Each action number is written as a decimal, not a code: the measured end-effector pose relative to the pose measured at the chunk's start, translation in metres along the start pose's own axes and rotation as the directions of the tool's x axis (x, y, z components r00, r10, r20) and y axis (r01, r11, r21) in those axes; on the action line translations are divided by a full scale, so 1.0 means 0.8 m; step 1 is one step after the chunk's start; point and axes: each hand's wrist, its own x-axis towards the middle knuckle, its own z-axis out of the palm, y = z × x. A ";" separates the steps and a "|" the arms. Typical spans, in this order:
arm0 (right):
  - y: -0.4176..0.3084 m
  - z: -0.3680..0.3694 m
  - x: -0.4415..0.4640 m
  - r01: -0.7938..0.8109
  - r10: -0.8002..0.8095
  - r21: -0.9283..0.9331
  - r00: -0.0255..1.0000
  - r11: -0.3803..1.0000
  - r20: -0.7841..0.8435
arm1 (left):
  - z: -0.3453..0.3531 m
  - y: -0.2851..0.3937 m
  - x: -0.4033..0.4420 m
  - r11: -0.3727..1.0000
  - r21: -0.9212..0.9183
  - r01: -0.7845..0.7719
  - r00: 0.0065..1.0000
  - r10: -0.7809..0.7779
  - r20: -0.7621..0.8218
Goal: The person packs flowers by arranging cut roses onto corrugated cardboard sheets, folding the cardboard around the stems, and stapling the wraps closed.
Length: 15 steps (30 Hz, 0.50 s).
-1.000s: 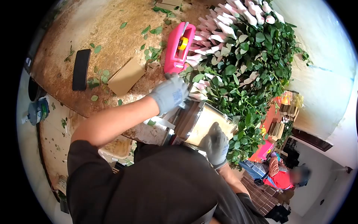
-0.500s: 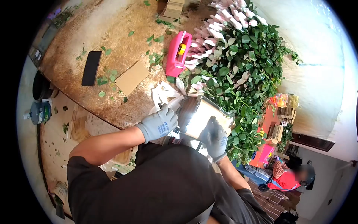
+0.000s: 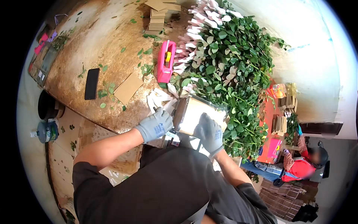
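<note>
My left hand (image 3: 156, 124), in a grey work glove, has its fingers curled in at the near end of some white sleeve-like pieces (image 3: 159, 98). What it grips, if anything, I cannot make out. My right hand (image 3: 210, 133), gloved the same way, lies with fingers stretched over a pale, brightly lit flat surface (image 3: 192, 117) inside a shiny metal-edged frame. Glare washes out part of that surface. Beyond it is a big heap of leafy green stems (image 3: 238, 71), many ends wrapped in pinkish-white sleeves (image 3: 201, 22).
A pink tape dispenser (image 3: 166, 61), a cardboard piece (image 3: 128, 88), a black phone (image 3: 91, 84) and stacked cardboard (image 3: 156, 20) lie on the worn table (image 3: 108, 33) among loose leaves. A person in red (image 3: 300, 170) stands at another red table (image 3: 265, 138) on the right.
My view has shifted slightly, so the table things appear lower and further left. Both hands stay at nearly the same spots by the frame. The person in red now stretches an arm out.
</note>
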 end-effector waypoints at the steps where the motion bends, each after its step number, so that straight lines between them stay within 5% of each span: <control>1: 0.002 0.001 -0.001 -0.005 0.005 0.006 1.000 1.000 -0.005 | -0.004 0.005 0.003 0.999 0.031 0.025 0.999 -0.025 0.020; 15: -0.012 -0.008 -0.001 -0.089 0.089 -0.015 0.996 0.996 0.026 | -0.008 0.027 0.008 0.991 0.016 0.132 0.989 -0.133 0.061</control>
